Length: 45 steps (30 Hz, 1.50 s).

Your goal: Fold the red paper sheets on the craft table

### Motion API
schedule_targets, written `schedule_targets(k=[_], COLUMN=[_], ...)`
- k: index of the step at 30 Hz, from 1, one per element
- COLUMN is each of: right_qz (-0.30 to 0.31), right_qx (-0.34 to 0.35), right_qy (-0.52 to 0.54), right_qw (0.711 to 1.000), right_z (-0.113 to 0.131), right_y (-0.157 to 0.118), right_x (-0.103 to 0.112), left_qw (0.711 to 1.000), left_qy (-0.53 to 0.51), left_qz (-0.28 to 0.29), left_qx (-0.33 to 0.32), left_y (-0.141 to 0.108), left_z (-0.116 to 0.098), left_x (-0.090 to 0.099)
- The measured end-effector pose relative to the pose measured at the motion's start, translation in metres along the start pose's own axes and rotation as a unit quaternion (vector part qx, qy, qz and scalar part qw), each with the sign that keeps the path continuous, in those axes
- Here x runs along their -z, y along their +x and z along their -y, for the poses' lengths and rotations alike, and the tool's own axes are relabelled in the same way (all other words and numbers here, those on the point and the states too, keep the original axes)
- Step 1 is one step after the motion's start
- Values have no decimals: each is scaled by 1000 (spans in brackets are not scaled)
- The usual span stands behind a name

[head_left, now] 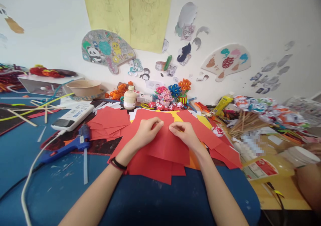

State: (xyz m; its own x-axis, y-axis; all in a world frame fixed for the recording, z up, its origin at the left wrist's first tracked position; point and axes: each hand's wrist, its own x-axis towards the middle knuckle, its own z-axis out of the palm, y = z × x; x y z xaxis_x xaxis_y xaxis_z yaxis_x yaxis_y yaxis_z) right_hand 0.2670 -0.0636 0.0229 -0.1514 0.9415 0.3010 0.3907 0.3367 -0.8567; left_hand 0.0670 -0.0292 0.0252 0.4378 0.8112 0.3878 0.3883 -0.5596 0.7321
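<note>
A red sheet of paper (169, 149) is between my two hands, tilted over a pile of red paper (150, 169). My left hand (148, 130) pinches its upper left part, with thumb and fingers together. On the other side, my right hand (185, 135) pinches the upper right part in the same way. A faint crease seems to run down the sheet's middle. Smaller red paper pieces (110, 120) lie in a stack left of my left hand. More red sheets (223, 149) spread out to the right, with some yellow and orange paper under the pile.
At left lie a blue glue gun (81, 140) and a white power bank (73, 117) with a cable. A glue bottle (130, 98) and pipe-cleaner flowers (175, 90) stand along the wall. To the right are a large bottle (268, 167) and another person's arm (309, 184).
</note>
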Motion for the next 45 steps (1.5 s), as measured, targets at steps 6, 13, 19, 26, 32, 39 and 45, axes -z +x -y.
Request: schedule_targets(k=[6, 13, 19, 26, 32, 39, 45], right_qz=[-101, -125, -108, -81, -137, -206, -126], right_qx=[45, 0, -32, -89, -39, -1, -45], right_qy=[-340, -360, -375, -392, -352, -336, -367], right_qw=[934, 924, 920, 912, 925, 919, 921], right_z=[-34, -76, -83, -87, -84, -67, -72], right_y=[19, 41, 43, 45, 42, 34, 35], right_x=[-10, -26, -27, -30, -27, -29, -42], left_qw=[974, 929, 928, 928, 937, 946, 935], left_qy=[188, 245, 252, 254, 236, 219, 217], left_qz=[28, -50, -49, -51, -55, -79, -101], left_qx=[126, 271, 271, 267, 250, 226, 260], left_y=[6, 10, 10, 4, 3, 11, 10], left_z=[39, 50, 51, 52, 53, 61, 60], left_x=[10, 2, -3, -5, -2, -5, -2])
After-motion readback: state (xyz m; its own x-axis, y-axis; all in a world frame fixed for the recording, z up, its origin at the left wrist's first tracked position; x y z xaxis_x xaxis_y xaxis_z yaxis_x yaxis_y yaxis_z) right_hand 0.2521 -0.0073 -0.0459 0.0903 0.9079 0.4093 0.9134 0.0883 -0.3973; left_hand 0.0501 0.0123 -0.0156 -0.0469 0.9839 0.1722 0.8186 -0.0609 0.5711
